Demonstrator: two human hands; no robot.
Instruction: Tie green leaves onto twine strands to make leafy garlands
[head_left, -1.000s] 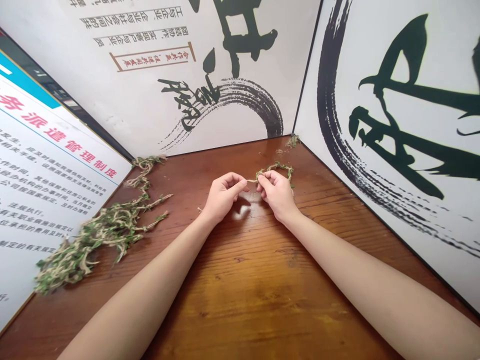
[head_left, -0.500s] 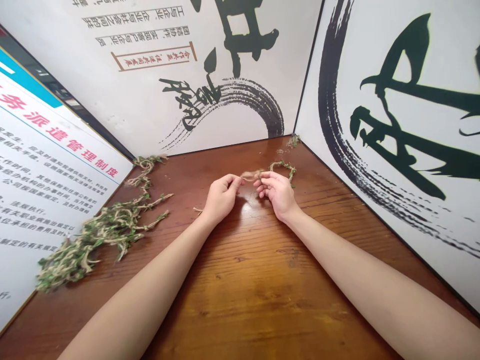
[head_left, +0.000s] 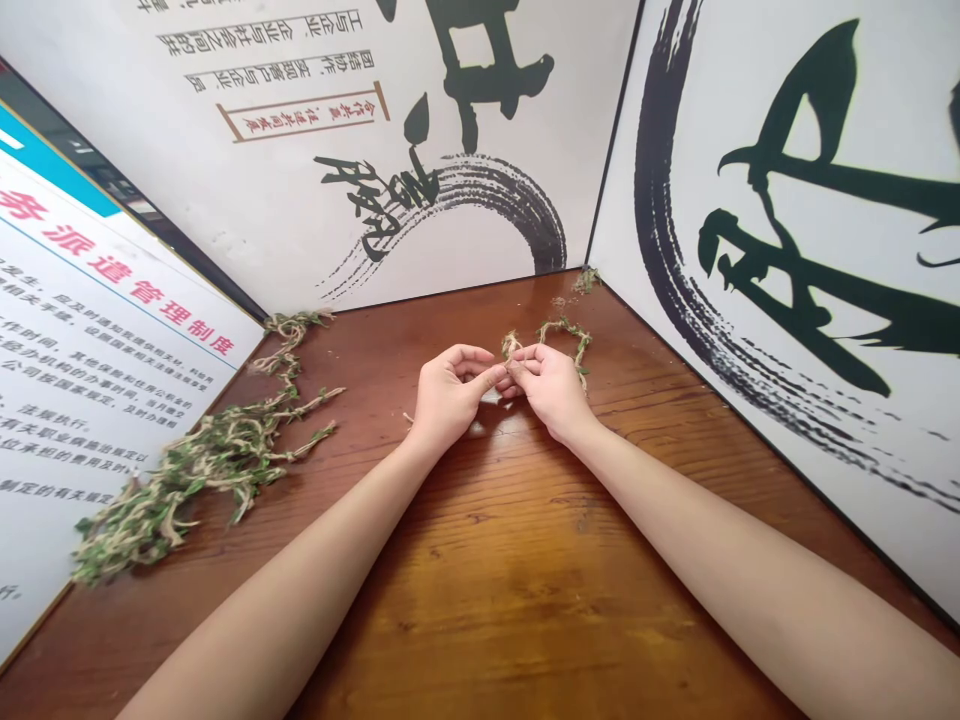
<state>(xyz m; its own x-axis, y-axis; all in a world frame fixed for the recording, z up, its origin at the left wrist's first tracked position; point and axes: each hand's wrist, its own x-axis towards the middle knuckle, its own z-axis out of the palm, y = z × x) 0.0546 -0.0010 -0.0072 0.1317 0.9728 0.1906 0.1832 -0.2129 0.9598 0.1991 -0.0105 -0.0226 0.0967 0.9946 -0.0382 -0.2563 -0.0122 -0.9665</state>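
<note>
My left hand (head_left: 455, 392) and my right hand (head_left: 549, 388) meet fingertip to fingertip over the middle of the table. Between them they pinch a tan twine (head_left: 511, 344), whose frayed, looped end sticks up past the right fingertips. Most of the pinched part is hidden by the fingers. Just beyond my right hand, a length of twine with green leafy bits (head_left: 564, 326) curves over the tabletop and passes behind the hand; whether it joins the pinched piece I cannot tell. A short twine end (head_left: 408, 417) shows beside my left wrist.
A tangled heap of green-and-tan leafy twine (head_left: 172, 490) lies along the left side of the wooden table (head_left: 480, 600). A small tuft (head_left: 588, 279) sits in the far corner. Printed panels (head_left: 465, 230) stand upright along the back, left and right edges.
My hands have come together from slightly apart, the left moving right to meet the right. The twine stretched between them is now bunched at the fingertips, with its end pointing up.
</note>
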